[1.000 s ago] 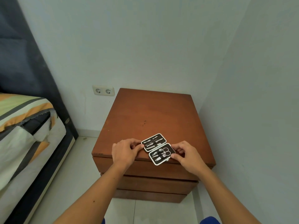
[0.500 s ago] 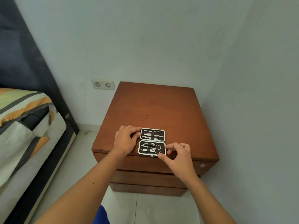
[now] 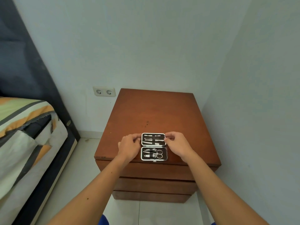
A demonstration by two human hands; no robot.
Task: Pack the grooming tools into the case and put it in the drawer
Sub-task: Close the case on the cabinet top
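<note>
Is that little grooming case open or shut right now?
Open. The case lies spread flat on the nightstand, both halves showing tools, with the left hand and right hand pinching the far half.

The right hand (image 3: 177, 144) has moved from the case's (image 3: 153, 146) near half to its far half.

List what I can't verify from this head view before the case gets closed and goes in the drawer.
- Left hand and right hand fingertips at the far half of the case: curled under, so the grip is unclear.
- Tools: too small to count or confirm seated.
- Drawer fronts: steep angle; no handle visible.
- Clasp at the near edge: too small.
</note>
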